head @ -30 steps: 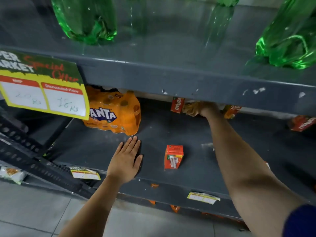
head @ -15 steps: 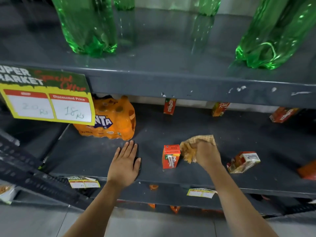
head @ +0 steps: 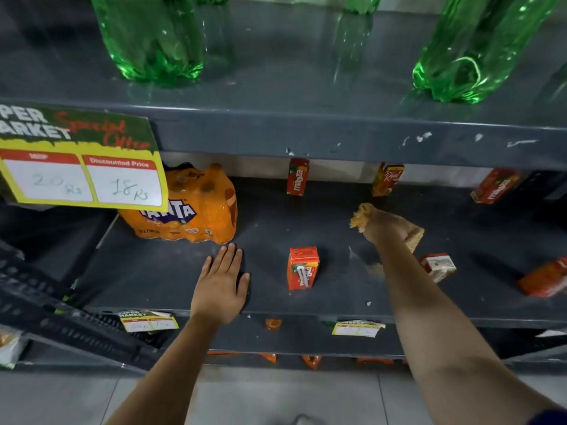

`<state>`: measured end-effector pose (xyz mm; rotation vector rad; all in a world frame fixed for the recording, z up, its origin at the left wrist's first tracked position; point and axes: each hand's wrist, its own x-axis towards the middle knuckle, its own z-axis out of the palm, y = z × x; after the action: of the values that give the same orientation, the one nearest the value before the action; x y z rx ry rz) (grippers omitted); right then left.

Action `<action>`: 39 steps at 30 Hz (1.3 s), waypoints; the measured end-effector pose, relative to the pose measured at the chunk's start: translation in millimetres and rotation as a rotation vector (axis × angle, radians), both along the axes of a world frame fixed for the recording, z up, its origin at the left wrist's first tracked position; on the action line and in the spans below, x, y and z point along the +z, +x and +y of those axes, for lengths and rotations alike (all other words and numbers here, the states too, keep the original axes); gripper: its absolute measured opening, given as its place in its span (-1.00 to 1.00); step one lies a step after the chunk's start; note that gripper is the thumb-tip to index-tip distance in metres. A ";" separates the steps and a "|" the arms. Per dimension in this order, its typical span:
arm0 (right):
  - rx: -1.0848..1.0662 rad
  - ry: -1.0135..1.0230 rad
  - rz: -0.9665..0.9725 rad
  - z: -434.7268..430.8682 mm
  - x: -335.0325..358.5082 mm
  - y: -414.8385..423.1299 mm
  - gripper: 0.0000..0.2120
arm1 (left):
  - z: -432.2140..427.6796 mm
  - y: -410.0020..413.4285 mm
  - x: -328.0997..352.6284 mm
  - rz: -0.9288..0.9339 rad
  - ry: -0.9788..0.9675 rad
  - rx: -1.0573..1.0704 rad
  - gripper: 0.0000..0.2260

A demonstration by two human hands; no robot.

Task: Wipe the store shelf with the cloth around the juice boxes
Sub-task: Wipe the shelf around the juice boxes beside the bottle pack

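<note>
Cloth (head: 362,216): tan, bunched, gripped in the right hand (head: 385,230), fingers curled round it, ends sticking out on both sides of the fist. Position: over the middle shelf (head: 171,271) at mid-depth, behind and to the right of the upright juice box (head: 303,268), apart from it; contact with the surface is hidden under the fist. Change from 0.5 s ago: the cloth was then just beside that box's right face, nearer the front edge; it is now farther back and farther right.

Left hand (head: 219,286): flat on the shelf near the front edge, fingers straight and close together, same spot as before, fingertips just short of the Fanta pack (head: 190,210).

Middle shelf, contents:
- 1 upright juice box at centre
- 1 toppled box (head: 438,266) right of the right forearm
- 1 orange box (head: 543,279), blurred, at far right
- 3 boxes along the back: Maaza (head: 297,177), Real (head: 387,179), second Maaza (head: 497,185)
- 1 shrink-wrapped Fanta pack at left
- pale crumbs (head: 376,268) beside the forearm

Upper shelf (head: 306,87), contents: green bottles (head: 150,35), standing. Its front edge carries 1 price sign (head: 79,167), marked 20 Rs and 18 Rs. 2 small price tags (head: 148,322) sit on the middle shelf's front edge.
</note>
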<state>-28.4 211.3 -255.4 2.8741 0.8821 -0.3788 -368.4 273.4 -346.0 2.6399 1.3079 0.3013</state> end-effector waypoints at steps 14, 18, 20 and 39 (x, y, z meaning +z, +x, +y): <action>0.187 0.131 0.031 -9.4 31.4 -18.1 -0.73 | -0.2 1.3 0.7 0.025 -0.004 0.004 -0.48; 0.254 0.040 0.110 -16.6 17.7 -23.7 -0.66 | -0.2 0.2 1.9 0.034 -0.017 0.001 -0.47; 0.278 0.011 0.094 -24.5 2.8 -31.6 -0.63 | -0.1 0.2 2.3 0.047 -0.016 -0.002 -0.47; 0.359 -0.082 0.077 -148.5 9.3 -122.2 -0.66 | 0.7 -1.4 2.4 0.077 -0.015 -0.035 -0.47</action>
<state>-150.7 62.8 -246.2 2.5694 1.3317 -0.4742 -369.8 274.1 -343.5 2.6830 1.2801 0.1852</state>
